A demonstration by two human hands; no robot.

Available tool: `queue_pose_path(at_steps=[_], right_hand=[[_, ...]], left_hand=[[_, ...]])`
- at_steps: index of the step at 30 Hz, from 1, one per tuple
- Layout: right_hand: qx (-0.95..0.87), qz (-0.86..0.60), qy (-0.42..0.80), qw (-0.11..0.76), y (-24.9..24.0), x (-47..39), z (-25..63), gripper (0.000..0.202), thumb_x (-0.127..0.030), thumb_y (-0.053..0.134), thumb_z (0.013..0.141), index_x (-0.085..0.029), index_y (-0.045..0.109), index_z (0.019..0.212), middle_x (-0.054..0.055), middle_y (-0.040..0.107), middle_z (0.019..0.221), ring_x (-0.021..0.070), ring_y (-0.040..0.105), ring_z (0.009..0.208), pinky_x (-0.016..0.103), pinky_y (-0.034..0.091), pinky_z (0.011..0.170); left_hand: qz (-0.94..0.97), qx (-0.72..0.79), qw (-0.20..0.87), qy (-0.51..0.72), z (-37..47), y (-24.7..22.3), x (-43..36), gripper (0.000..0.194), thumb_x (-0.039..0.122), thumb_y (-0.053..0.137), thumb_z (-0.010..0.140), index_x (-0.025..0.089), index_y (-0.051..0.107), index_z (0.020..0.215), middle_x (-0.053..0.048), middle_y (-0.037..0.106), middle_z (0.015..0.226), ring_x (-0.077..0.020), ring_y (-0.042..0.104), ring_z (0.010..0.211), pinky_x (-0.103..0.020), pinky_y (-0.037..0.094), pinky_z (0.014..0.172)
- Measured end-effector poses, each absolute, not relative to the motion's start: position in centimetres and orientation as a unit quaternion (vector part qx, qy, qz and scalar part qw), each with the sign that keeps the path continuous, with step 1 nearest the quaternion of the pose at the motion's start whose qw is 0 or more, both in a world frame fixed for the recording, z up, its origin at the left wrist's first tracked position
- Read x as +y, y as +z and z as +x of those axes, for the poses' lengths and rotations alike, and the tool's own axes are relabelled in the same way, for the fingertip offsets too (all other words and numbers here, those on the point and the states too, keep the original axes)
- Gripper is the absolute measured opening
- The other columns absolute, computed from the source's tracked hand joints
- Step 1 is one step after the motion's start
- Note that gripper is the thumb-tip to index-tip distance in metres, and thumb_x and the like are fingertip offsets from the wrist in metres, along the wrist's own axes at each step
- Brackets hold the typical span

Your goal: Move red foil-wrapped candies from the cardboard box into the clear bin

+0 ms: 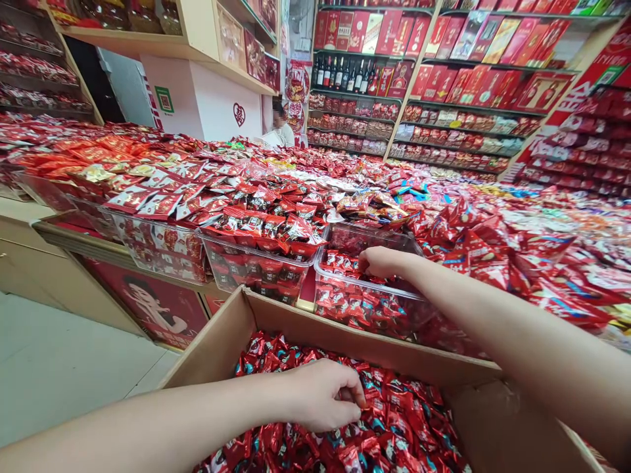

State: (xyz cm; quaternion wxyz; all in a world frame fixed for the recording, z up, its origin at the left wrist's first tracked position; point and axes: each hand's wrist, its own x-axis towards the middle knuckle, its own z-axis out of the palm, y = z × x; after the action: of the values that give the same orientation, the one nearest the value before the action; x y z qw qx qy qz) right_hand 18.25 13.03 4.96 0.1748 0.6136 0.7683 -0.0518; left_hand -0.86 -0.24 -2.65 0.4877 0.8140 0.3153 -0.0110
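Observation:
My left hand (328, 394) is inside an open cardboard box (345, 335), low over a heap of red-wrapped candies (394, 401) with blue and dark markings. Its thumb and fingers curl toward each other; whatever is between them cannot be made out. Farther forward, my right hand (384, 261) reaches into a clear plastic bin (320, 270) partly filled with similar small red candies (345, 302). The fingers there are bent together against the candies at the bin's left side, their tips partly hidden.
Left of that bin stands a fuller clear bin (211, 266) of dark-and-red packets (266, 223). Pointed red packets (473, 243) are heaped to the right. Shelves (419, 66) with red boxes and bottles line the back. A person (283, 128) is behind the display.

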Motion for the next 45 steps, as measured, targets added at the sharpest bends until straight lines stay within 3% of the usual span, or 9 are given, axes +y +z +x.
queue_pose_path(at_steps=[8, 13, 19, 24, 31, 37, 42, 45], right_hand=[[0.748, 0.654, -0.074, 0.091, 4.9, 13.6, 18.8, 0.025, -0.031, 0.038, 0.087, -0.012, 0.051, 0.099, 0.004, 0.056, 0.085, 0.0121, 0.055, 0.069, 0.028, 0.046, 0.062], [0.773, 0.625, -0.070, 0.087, 6.6, 12.8, 18.0, 0.022, -0.024, 0.047, 0.081, -0.012, 0.052, 0.099, 0.004, 0.058, 0.087, 0.0127, 0.055, 0.073, 0.025, 0.044, 0.062], [0.778, 0.601, -0.038, 0.180, 9.9, 12.1, 17.7, 0.013, -0.017, 0.051, 0.073, -0.014, 0.061, 0.082, 0.004, 0.062, 0.075, 0.0160, 0.056, 0.067, 0.022, 0.038, 0.051], [0.747, 0.590, -0.022, 0.306, 9.9, 11.1, 17.3, 0.005, -0.011, 0.057, 0.070, -0.011, 0.062, 0.069, 0.005, 0.061, 0.066, 0.0168, 0.056, 0.064, 0.026, 0.041, 0.056], [0.719, 0.560, -0.008, 0.411, 6.8, 10.7, 17.2, 0.014, -0.023, 0.050, 0.081, -0.011, 0.057, 0.080, 0.003, 0.058, 0.083, 0.0133, 0.055, 0.077, 0.032, 0.045, 0.071], [0.751, 0.559, 0.038, 0.349, 6.9, 10.7, 17.3, 0.011, -0.019, 0.052, 0.080, -0.011, 0.057, 0.085, 0.004, 0.058, 0.090, 0.0150, 0.054, 0.083, 0.033, 0.044, 0.074], [0.782, 0.560, 0.069, 0.264, 8.9, 9.7, 16.7, 0.012, -0.006, 0.053, 0.070, -0.008, 0.063, 0.077, 0.011, 0.062, 0.079, 0.0195, 0.058, 0.073, 0.026, 0.043, 0.059], [0.794, 0.563, 0.102, 0.204, 11.4, 8.8, 17.2, 0.018, -0.009, 0.048, 0.072, -0.011, 0.064, 0.079, 0.010, 0.063, 0.077, 0.0199, 0.057, 0.071, 0.026, 0.040, 0.056]], left_hand=[[0.832, 0.304, 0.463, -0.026, -1.1, -2.6, -0.2, 0.025, 0.031, 0.046, 0.066, 0.024, 0.060, 0.086, 0.001, 0.060, 0.070, -0.0109, 0.051, 0.058, -0.018, 0.035, 0.048], [0.848, 0.294, 0.440, -0.041, -1.4, -2.4, -0.2, 0.026, 0.032, 0.047, 0.065, 0.025, 0.060, 0.087, 0.001, 0.061, 0.071, -0.0113, 0.051, 0.057, -0.018, 0.033, 0.046], [0.876, 0.261, 0.402, -0.053, -1.5, -2.1, -0.1, 0.027, 0.032, 0.046, 0.066, 0.025, 0.060, 0.088, 0.000, 0.062, 0.074, -0.0141, 0.053, 0.063, -0.021, 0.036, 0.051], [0.878, 0.268, 0.388, -0.082, -1.3, -1.7, -0.2, 0.029, 0.035, 0.045, 0.067, 0.026, 0.059, 0.090, -0.002, 0.062, 0.082, -0.0170, 0.055, 0.070, -0.024, 0.038, 0.055], [0.879, 0.279, 0.373, -0.106, -1.4, -1.3, -0.5, 0.031, 0.035, 0.045, 0.067, 0.026, 0.059, 0.092, -0.002, 0.062, 0.078, -0.0168, 0.054, 0.066, -0.023, 0.037, 0.051], [0.885, 0.267, 0.366, -0.108, -1.3, -2.0, -0.2, 0.031, 0.035, 0.044, 0.067, 0.026, 0.059, 0.092, -0.002, 0.062, 0.081, -0.0172, 0.055, 0.068, -0.024, 0.038, 0.053], [0.887, 0.261, 0.361, -0.126, -1.5, -2.3, -0.2, 0.033, 0.035, 0.043, 0.066, 0.027, 0.057, 0.095, -0.001, 0.062, 0.084, -0.0163, 0.056, 0.073, -0.024, 0.042, 0.059], [0.890, 0.264, 0.351, -0.126, -1.6, -2.4, -0.2, 0.033, 0.036, 0.043, 0.066, 0.027, 0.057, 0.095, -0.001, 0.062, 0.086, -0.0169, 0.056, 0.076, -0.026, 0.043, 0.063]])
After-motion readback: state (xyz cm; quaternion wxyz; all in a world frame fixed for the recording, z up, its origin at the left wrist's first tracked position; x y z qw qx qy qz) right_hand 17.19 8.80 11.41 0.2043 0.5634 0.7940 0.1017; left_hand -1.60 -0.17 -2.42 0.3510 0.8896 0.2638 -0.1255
